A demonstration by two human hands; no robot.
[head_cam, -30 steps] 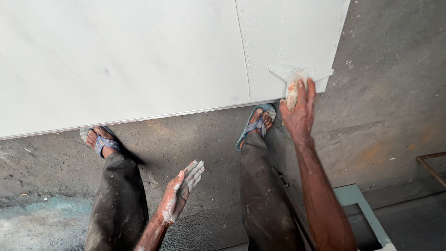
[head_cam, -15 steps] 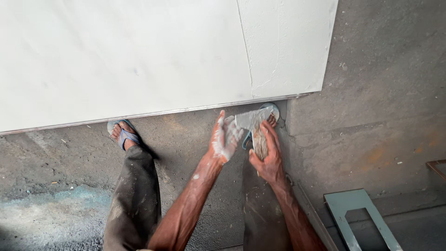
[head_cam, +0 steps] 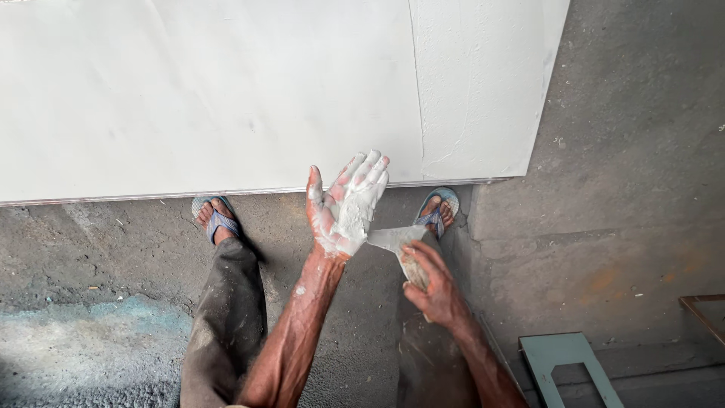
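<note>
In the head view, the left hand (head_cam: 346, 205) is held palm up with its fingers spread, and it is covered with white putty. A putty knife (head_cam: 398, 243) is gripped by the right hand (head_cam: 432, 285), fingers closed around the handle; its blade touches the left palm, below the lower edge of the white board (head_cam: 226, 91).

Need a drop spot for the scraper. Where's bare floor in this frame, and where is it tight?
Free: concrete floor right of the white board, above the pale blue frame; also the floor at lower left beside the left leg. Crowded: the middle, where the left hand, paste-coated, meets the scraper in the right hand, between both sandalled feet.
</note>
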